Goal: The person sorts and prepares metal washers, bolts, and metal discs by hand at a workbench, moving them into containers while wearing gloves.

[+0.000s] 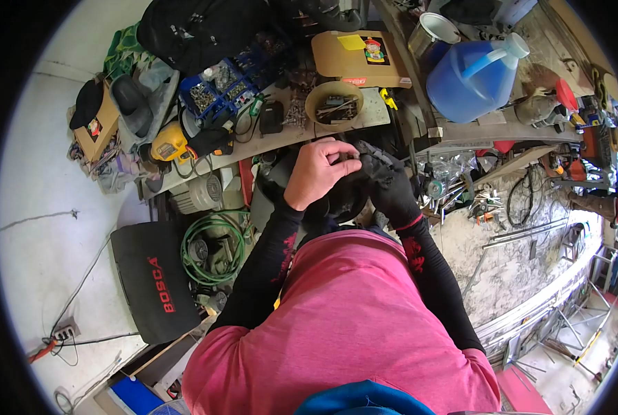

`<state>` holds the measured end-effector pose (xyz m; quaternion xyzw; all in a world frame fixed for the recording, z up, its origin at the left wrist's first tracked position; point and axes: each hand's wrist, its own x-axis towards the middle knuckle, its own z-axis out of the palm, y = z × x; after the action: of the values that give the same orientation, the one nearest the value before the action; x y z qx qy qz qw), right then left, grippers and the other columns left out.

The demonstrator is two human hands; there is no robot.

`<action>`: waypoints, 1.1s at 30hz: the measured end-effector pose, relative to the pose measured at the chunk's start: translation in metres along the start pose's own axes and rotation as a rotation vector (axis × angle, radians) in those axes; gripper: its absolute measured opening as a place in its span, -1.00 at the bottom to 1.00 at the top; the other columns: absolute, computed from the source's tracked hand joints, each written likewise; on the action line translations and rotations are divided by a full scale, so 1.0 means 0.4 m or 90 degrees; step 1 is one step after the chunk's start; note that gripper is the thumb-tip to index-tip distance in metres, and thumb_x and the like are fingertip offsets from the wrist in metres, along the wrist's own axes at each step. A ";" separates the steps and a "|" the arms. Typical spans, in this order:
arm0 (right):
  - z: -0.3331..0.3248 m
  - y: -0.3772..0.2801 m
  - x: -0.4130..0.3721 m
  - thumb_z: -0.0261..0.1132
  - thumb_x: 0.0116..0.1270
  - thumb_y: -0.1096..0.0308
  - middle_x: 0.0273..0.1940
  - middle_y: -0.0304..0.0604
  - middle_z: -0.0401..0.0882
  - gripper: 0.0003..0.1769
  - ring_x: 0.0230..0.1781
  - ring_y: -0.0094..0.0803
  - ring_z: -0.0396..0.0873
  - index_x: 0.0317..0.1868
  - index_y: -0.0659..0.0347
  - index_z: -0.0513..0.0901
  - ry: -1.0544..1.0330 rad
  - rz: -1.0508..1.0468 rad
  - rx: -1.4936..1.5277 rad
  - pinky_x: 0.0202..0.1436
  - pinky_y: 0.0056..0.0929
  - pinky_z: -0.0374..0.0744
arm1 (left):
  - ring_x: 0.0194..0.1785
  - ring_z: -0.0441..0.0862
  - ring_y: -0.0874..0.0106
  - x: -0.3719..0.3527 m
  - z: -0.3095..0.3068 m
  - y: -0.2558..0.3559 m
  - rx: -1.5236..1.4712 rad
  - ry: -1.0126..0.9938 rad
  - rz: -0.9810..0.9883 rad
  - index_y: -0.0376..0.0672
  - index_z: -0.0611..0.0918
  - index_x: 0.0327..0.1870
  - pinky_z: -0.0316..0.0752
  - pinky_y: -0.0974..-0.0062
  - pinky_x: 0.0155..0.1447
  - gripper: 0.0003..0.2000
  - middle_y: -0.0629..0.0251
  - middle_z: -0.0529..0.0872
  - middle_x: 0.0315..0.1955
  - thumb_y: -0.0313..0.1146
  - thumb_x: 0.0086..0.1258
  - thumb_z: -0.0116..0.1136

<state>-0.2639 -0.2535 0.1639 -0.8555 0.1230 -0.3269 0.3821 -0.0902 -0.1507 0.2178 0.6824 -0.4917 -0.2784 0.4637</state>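
My left hand (321,171) is bare, with thumb and fingers pinched together in front of my chest. Right beside its fingertips is my right hand (391,188), in a black glove, its fingers curled in toward the left. The two hands meet at the fingertips; what lies between them is too small and dark to make out. Dark sleeves with red marks cover both forearms. Just beyond the hands, on the bench, stands a round tan bowl (312,111) of metal bits.
On the bench (243,149) sit blue organizer trays (215,93) of screws, a yellow power tool (170,143) and a cardboard box (326,52). A blue jug (461,86) stands on the right shelf. Below left are a coiled green hose (193,266) and a black BOSCA case (139,277).
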 end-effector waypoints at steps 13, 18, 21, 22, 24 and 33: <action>-0.018 -0.018 -0.002 0.25 0.45 0.45 0.17 0.00 0.69 -0.66 0.18 -0.12 0.64 0.20 0.23 0.67 0.024 0.119 0.072 0.33 -0.28 0.54 | 0.10 0.65 0.38 -0.025 -0.030 -0.040 -0.526 -0.121 -0.125 -0.37 0.50 0.28 0.52 0.42 0.28 -0.60 0.09 0.68 0.08 -0.67 0.45 -0.16; -0.006 -0.017 -0.006 0.28 0.45 0.49 0.13 -0.08 0.72 -0.67 0.11 -0.35 0.65 0.20 0.31 0.66 0.076 0.226 0.266 0.25 -0.42 0.56 | 0.02 0.70 0.41 -0.025 -0.019 -0.024 -0.472 -0.034 -0.099 -0.38 0.59 0.16 0.58 0.43 0.25 -0.70 0.09 0.73 0.01 -0.64 0.48 -0.07; -0.001 -0.032 -0.001 0.30 0.45 0.49 0.10 -0.14 0.73 -0.65 0.07 -0.49 0.63 0.21 0.35 0.65 0.110 0.362 0.472 0.22 -0.49 0.56 | -0.05 0.70 0.51 -0.018 -0.002 -0.028 -0.393 0.021 -0.042 -0.34 0.64 0.09 0.61 0.54 0.12 -0.75 0.18 0.76 -0.09 -0.64 0.48 0.01; -0.003 -0.037 0.001 0.31 0.45 0.49 0.08 -0.18 0.73 -0.65 0.06 -0.54 0.62 0.22 0.36 0.65 0.106 0.329 0.437 0.20 -0.52 0.56 | -0.08 0.69 0.55 -0.013 0.004 -0.025 -0.329 0.041 -0.013 -0.31 0.66 0.06 0.60 0.60 0.07 -0.78 0.24 0.77 -0.13 -0.63 0.47 0.06; -0.007 -0.053 0.007 0.32 0.44 0.50 0.06 -0.19 0.74 -0.64 0.05 -0.54 0.63 0.21 0.35 0.65 0.115 0.341 0.448 0.19 -0.51 0.57 | -0.10 0.68 0.60 -0.014 0.020 -0.001 -0.404 0.048 -0.048 -0.30 0.67 0.03 0.57 0.64 0.03 -0.80 0.29 0.77 -0.18 -0.62 0.45 0.13; -0.007 -0.057 0.010 0.43 0.35 0.49 -0.02 -0.22 0.76 -0.61 -0.02 -0.56 0.65 0.18 0.31 0.68 0.099 0.388 0.421 0.12 -0.50 0.61 | -0.36 0.65 0.68 -0.005 0.064 -0.026 -0.262 0.093 -0.091 -0.27 0.76 -0.24 0.52 0.67 -0.25 -0.92 0.44 0.75 -0.42 -0.49 0.33 0.42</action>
<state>-0.2636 -0.2416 0.1839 -0.5854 0.2864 -0.2847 0.7030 -0.1081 -0.1570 0.1977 0.6246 -0.3403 -0.3551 0.6066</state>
